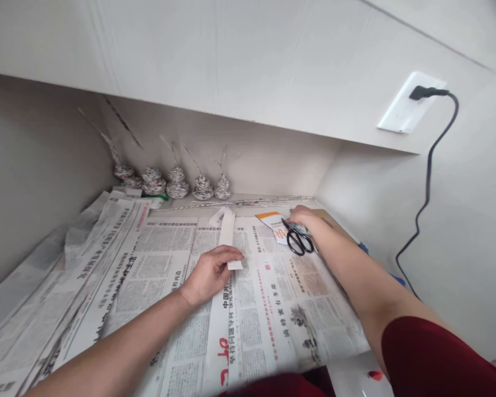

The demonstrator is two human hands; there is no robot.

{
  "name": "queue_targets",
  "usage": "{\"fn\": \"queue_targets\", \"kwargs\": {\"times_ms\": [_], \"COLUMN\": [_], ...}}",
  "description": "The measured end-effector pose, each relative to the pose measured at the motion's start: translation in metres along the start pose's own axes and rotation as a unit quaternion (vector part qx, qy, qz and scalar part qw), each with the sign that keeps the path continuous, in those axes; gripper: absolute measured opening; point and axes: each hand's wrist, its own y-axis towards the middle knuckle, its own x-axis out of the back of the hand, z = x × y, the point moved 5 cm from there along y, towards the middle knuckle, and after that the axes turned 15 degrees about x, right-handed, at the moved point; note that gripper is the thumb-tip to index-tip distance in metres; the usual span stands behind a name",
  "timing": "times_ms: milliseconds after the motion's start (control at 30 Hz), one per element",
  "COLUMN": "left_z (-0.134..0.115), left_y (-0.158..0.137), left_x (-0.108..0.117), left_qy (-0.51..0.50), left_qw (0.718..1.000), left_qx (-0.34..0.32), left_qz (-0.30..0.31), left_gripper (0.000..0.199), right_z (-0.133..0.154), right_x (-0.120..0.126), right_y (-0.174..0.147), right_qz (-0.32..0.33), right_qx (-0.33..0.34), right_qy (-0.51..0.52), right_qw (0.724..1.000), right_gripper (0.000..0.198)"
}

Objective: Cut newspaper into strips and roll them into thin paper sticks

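My left hand [215, 270] is closed on a white paper strip [227, 229], its thumb and fingers pinching the near end. The far end of the strip folds over on the newspaper. My right hand [306, 216] reaches to the back right, just beyond black-handled scissors [298, 241]. Its fingers are mostly hidden, so I cannot tell what they hold. A greyish, clear-looking item [300, 227] lies by that hand, partly covered. Beside the scissors is a torn piece of white and orange printed card [273, 225]. Sheets of newspaper [248, 309] cover the table.
Several woven paper gourd shapes [177, 183] stand along the back wall, with thin rolled paper sticks [252, 202] in front. Newspaper strips [103, 259] are piled at the left. A black cord [429, 176] hangs from a wall socket [409, 105]. An overhanging panel [215, 60] is above.
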Motion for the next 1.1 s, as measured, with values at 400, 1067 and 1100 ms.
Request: {"fn": "queue_targets", "kwargs": {"times_ms": [400, 1067, 1100], "left_z": [0.003, 0.001, 0.001], "left_y": [0.000, 0.002, 0.002], "left_x": [-0.002, 0.001, 0.001], "left_qy": [-0.004, 0.025, 0.027], "left_qw": [1.000, 1.000, 1.000], "left_qx": [0.008, 0.009, 0.010], "left_qz": [0.006, 0.005, 0.004], "left_gripper": [0.049, 0.041, 0.040], "right_z": [0.007, -0.069, -0.072], "right_x": [-0.007, 0.068, 0.057], "right_y": [0.003, -0.087, -0.089], "right_qz": [0.058, -0.217, -0.193], "right_qx": [-0.004, 0.076, 0.076], "right_qy": [0.026, -0.071, -0.071], "right_qw": [0.998, 0.971, 0.976], "right_gripper": [0.030, 0.027, 0.025]}}
